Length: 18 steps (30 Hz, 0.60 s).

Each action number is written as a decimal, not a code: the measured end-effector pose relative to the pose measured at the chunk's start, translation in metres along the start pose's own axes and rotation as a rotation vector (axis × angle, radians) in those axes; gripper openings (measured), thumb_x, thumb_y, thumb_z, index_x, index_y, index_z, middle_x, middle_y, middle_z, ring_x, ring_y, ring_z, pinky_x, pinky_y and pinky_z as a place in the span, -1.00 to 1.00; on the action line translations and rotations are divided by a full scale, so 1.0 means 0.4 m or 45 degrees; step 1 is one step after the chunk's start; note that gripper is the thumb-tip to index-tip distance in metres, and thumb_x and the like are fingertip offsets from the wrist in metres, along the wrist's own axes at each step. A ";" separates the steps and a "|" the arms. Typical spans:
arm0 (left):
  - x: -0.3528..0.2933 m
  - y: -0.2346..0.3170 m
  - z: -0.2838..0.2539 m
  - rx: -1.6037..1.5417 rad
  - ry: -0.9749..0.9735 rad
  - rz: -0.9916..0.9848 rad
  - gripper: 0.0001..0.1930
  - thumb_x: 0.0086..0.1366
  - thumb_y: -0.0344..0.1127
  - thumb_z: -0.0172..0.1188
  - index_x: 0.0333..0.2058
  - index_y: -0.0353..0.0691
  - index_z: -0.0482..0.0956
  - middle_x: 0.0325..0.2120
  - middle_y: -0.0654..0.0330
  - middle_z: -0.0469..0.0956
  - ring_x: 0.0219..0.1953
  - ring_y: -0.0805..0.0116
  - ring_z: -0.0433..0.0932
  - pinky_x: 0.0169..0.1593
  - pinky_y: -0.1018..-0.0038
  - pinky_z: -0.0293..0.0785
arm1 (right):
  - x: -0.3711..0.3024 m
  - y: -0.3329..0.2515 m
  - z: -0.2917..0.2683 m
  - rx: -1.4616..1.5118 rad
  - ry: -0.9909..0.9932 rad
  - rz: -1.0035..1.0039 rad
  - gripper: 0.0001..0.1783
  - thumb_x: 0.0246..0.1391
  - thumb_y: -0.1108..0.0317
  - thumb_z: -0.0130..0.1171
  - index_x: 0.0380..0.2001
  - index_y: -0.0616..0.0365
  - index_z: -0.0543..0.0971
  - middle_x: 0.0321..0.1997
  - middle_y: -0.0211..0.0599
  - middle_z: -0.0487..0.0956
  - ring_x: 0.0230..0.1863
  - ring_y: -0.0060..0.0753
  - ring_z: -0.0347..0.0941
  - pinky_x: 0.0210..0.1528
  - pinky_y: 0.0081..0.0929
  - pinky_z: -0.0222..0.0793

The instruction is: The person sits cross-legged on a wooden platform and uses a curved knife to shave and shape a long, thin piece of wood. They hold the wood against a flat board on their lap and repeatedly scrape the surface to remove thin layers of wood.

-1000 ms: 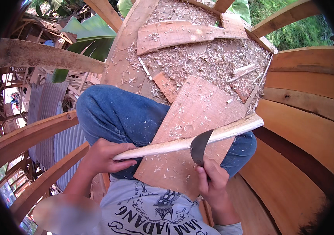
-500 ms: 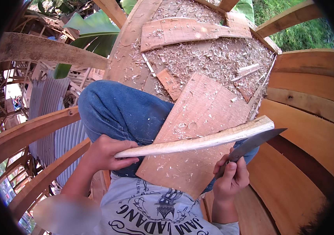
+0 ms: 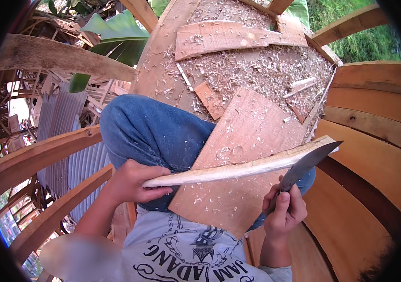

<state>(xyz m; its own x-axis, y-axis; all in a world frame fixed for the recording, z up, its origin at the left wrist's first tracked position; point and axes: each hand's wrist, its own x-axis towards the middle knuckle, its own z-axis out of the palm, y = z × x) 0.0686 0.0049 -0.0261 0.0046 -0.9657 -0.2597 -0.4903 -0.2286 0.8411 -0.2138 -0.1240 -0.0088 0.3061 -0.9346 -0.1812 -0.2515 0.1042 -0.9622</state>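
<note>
A long, slightly curved strip of pale wood lies across in front of me, above my lap. My left hand pinches its narrow left end between thumb and fingers. Toward the right, my right hand is closed round the handle of a knife. The broad dark blade slants up to the right and overlaps the strip near its wider right end; whether the edge touches the wood I cannot tell. Beneath the strip, a wide flat board slants from my lap toward the floor ahead.
Wood shavings cover the floor ahead, with a shaped plank and small offcuts among them. Slatted board walls rise close on the right. Open rails run along the left, with corrugated sheets beyond. My bent knee sits left of the board.
The knife blade has tilted more upright and now crosses the strip's right end. My right hand has moved slightly right. The view has shifted a little, while the left hand keeps its hold.
</note>
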 end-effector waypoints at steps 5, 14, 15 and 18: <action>-0.007 -0.003 0.002 0.016 -0.040 -0.067 -0.73 -0.04 -0.30 0.42 -0.32 -0.16 0.63 -0.66 0.19 0.55 -0.65 0.28 0.55 -0.55 0.49 0.42 | -0.004 0.026 0.033 -0.340 -0.418 -0.359 -0.75 -0.03 0.67 0.10 -0.21 0.44 0.52 -0.68 -0.20 0.39 -0.72 -0.43 0.34 -0.64 -0.48 0.26; -0.012 -0.005 0.000 0.058 -0.016 -0.031 -0.72 -0.03 -0.28 0.42 -0.31 -0.18 0.62 -0.66 0.17 0.54 -0.65 0.26 0.55 -0.56 0.47 0.42 | 0.000 0.029 0.026 -0.367 -0.342 -0.376 -0.76 -0.05 0.68 0.10 -0.23 0.43 0.52 -0.62 -0.16 0.43 -0.70 -0.37 0.36 -0.62 -0.47 0.27; -0.013 -0.006 0.001 0.024 -0.012 -0.022 -0.72 -0.03 -0.27 0.42 -0.31 -0.18 0.62 -0.66 0.17 0.54 -0.65 0.26 0.55 -0.56 0.47 0.42 | 0.008 0.019 0.013 -0.359 -0.319 -0.361 -0.75 -0.05 0.68 0.11 -0.22 0.43 0.52 -0.62 -0.15 0.43 -0.69 -0.35 0.36 -0.62 -0.46 0.27; 0.000 -0.004 0.000 -0.021 -0.011 0.001 -0.72 -0.01 -0.25 0.41 -0.31 -0.18 0.62 -0.66 0.16 0.54 -0.65 0.25 0.55 -0.56 0.46 0.42 | -0.003 0.017 0.022 -0.349 -0.289 -0.325 -0.84 0.07 0.62 0.02 -0.27 0.42 0.52 -0.64 -0.28 0.43 -0.64 -0.56 0.37 -0.58 -0.62 0.25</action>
<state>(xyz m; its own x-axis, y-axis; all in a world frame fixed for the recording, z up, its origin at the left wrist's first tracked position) 0.0696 0.0053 -0.0274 -0.0035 -0.9648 -0.2629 -0.4756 -0.2297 0.8492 -0.2078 -0.1193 -0.0170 0.5765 -0.8170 -0.0138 -0.3664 -0.2433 -0.8981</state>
